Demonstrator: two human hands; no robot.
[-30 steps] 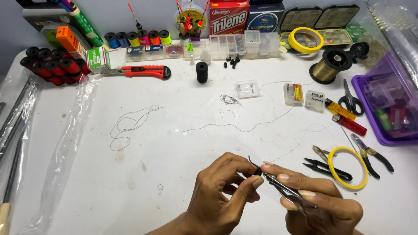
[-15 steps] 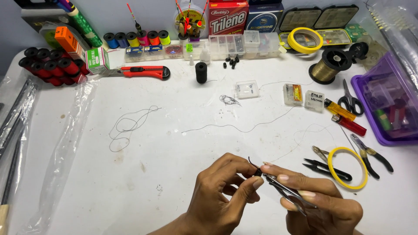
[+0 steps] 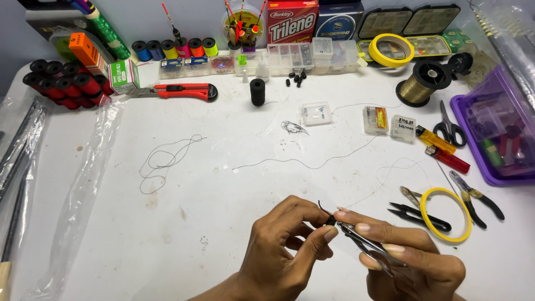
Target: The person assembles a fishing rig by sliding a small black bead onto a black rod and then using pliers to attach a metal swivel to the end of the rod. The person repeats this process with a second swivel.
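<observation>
At the near edge of a white table (image 3: 234, 223) my two hands meet. My left hand (image 3: 284, 251) pinches a tiny black bead-like piece (image 3: 330, 220) with a short dark line end sticking up from it. My right hand (image 3: 407, 256) holds small metal pliers (image 3: 365, 244), whose jaws close on that same piece. A thin fishing line (image 3: 312, 164) runs from the hands up across the table towards a gold line spool (image 3: 423, 83).
Near my right hand lie black snips (image 3: 418, 214), a yellow ring of tape (image 3: 446, 214), pliers (image 3: 473, 192), two lighters (image 3: 443, 149) and scissors (image 3: 448, 128). A purple bin (image 3: 496, 122) stands right. A red utility knife (image 3: 186, 91), thread spools, tackle boxes and a loose line tangle (image 3: 164, 161) lie farther back.
</observation>
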